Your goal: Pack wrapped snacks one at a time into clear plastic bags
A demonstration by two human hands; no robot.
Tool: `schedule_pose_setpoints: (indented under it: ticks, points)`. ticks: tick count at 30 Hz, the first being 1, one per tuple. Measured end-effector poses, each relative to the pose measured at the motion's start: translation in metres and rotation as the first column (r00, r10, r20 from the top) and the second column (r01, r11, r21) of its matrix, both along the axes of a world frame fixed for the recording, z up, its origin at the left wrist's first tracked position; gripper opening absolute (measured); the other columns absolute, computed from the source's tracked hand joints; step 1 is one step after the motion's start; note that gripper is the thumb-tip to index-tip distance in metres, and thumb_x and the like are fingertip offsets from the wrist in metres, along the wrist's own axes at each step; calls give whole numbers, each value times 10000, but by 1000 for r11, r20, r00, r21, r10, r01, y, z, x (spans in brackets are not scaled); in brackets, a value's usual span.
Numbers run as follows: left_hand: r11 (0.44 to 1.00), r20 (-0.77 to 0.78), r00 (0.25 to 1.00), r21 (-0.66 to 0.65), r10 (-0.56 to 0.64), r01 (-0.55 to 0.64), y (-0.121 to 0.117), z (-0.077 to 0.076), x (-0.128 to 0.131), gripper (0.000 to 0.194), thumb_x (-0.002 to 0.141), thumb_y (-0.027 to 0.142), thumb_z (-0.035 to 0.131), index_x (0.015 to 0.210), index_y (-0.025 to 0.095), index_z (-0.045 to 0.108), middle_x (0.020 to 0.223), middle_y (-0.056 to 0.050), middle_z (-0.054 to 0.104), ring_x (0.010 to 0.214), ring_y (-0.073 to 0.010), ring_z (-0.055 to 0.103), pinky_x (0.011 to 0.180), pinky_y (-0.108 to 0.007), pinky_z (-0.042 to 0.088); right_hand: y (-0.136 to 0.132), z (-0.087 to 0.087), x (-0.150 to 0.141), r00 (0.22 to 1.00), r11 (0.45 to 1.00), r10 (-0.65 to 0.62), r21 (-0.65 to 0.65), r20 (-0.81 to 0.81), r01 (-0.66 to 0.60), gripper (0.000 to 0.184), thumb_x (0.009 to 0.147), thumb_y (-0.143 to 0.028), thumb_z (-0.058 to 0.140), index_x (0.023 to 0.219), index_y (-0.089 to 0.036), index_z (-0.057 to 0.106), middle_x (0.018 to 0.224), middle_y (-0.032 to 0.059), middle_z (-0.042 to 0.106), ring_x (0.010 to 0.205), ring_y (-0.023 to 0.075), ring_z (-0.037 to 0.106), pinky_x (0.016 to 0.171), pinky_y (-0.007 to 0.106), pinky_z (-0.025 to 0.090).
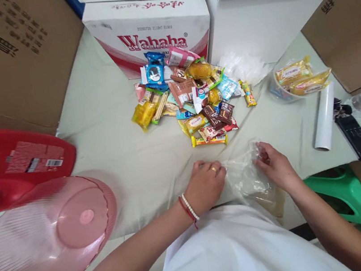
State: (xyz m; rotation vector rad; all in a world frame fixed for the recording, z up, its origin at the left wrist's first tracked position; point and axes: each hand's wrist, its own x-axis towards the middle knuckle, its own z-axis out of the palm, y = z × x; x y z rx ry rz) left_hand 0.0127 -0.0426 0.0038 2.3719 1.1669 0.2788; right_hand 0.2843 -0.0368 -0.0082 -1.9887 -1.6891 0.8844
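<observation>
A clear plastic bag (246,177) stretches between my hands at the table's front edge and hangs down toward my white shirt. My left hand (206,183), wearing a ring and bracelets, has its fingers curled closed on the bag's left edge. At the bag's right side my right hand (275,164) pinches the plastic; a small dark brown thing (264,155) shows by its fingertips, too small to name. Beyond both hands lies a heap of wrapped snacks (184,92), with a yellow-wrapped bar (209,140) at its near edge.
At left are a pink ribbed plastic bowl (86,216) and a red plastic container (43,149). A tub of snacks (291,94), a white roll (325,118) and a black phone-like object (357,138) lie right. Boxes (152,35) line the back; a green stool (356,199) stands below.
</observation>
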Motion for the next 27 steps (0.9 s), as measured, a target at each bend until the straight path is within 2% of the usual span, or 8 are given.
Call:
schedule_pose_setpoints:
  ticks: [6, 8, 11, 13, 15, 19, 23, 27]
  points:
    - [953, -45, 954, 77, 296, -292, -15, 9, -15, 302, 1011, 399, 509, 962, 203, 733, 1095, -153, 724, 936, -275, 616, 798, -429, 495, 15, 16, -28, 971, 964, 160, 241, -176, -115, 399, 935, -354, 594, 1320, -252, 579, 1111, 76, 671, 939, 211, 656, 874, 375, 569]
    - [904, 36, 922, 184, 386, -386, -18, 9, -17, 292, 966, 409, 597, 1153, 211, 703, 1339, -180, 636, 1099, -322, 584, 903, -489, 496, 22, 27, -39, 954, 938, 244, 291, -176, -187, 367, 951, -350, 587, 1307, -263, 592, 1086, 65, 671, 938, 209, 654, 886, 370, 566]
    - [845, 215, 860, 186, 463, -501, -12, 5, -9, 745, 863, 485, 732, 1480, 162, 466, 1552, -249, 432, 1366, -398, 451, 1076, -569, 424, 30, 38, -57, 928, 914, 324, 312, -183, -258, 341, 954, -342, 574, 1285, -267, 609, 1066, 57, 680, 919, 204, 657, 857, 358, 569]
    - [851, 287, 821, 35, 494, -524, -5, 0, -1, 772, 865, 465, 725, 1504, 158, 419, 1524, -239, 472, 1349, -372, 496, 1068, -522, 443, 33, 39, -66, 913, 914, 348, 293, -214, -280, 355, 946, -339, 576, 1292, -261, 606, 1081, 61, 687, 908, 199, 659, 810, 341, 574]
    - [814, 313, 752, -181, 580, -552, 2, -6, 3, 483, 941, 379, 608, 1382, 195, 536, 1309, -165, 653, 1121, -291, 643, 940, -426, 503, 35, 36, -70, 912, 935, 318, 247, -260, -255, 380, 935, -355, 593, 1301, -253, 598, 1072, 65, 690, 872, 194, 658, 727, 317, 571]
    - [605, 373, 477, -516, 796, -606, 6, -12, -8, 239, 1006, 399, 460, 955, 224, 614, 711, 5, 644, 615, -154, 583, 642, -270, 449, 38, 22, -60, 913, 991, 124, 102, -389, -91, 387, 888, -451, 657, 1210, -238, 629, 962, 43, 671, 678, 160, 611, 533, 270, 504]
    - [471, 344, 326, -708, 881, -526, 4, -17, -31, 363, 976, 515, 466, 763, 226, 525, 596, 42, 541, 482, -124, 468, 535, -255, 386, 37, 8, -44, 883, 1000, -13, -19, -469, 4, 379, 834, -521, 704, 1033, -200, 667, 845, 14, 647, 517, 104, 486, 470, 248, 432]
    - [410, 368, 277, -358, 888, -839, 2, -13, -47, 190, 857, 367, 620, 947, 206, 574, 884, -41, 635, 782, -189, 601, 721, -316, 488, 35, -4, -41, 914, 1000, -12, 19, -406, 22, 386, 854, -516, 677, 1057, -187, 680, 883, 32, 675, 586, 120, 512, 537, 247, 444]
